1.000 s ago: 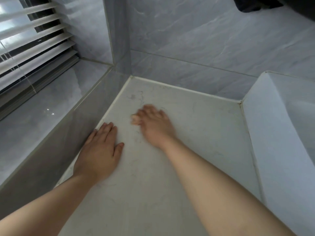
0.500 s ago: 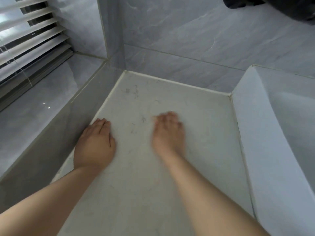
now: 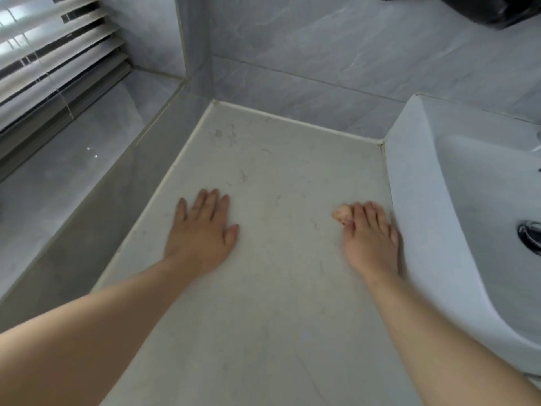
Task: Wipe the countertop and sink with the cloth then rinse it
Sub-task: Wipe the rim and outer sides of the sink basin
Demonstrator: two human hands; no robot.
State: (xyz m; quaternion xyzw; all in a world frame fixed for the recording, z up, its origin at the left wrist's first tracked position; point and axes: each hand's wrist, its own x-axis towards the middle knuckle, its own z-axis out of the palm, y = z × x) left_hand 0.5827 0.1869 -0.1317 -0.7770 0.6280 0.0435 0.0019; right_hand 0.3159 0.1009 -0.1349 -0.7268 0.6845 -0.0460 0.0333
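Observation:
The pale, scuffed countertop runs between a grey ledge on the left and the white sink on the right. My left hand lies flat on the counter near its left edge, fingers straight. My right hand is on the counter right against the sink's outer wall. A small pale, pinkish wad of cloth shows under its thumb side, and most of the cloth is hidden beneath the fingers. The sink's metal drain shows at the right edge.
A glossy grey window ledge with slatted blinds above it lies to the left. Grey marble wall tiles close off the back. A dark object hangs at the top right. Faint marks dot the far left corner of the counter.
My right hand has swept with the cloth from beside my left hand across the counter to the sink's wall. My left hand stays flat in place. The view has shifted right.

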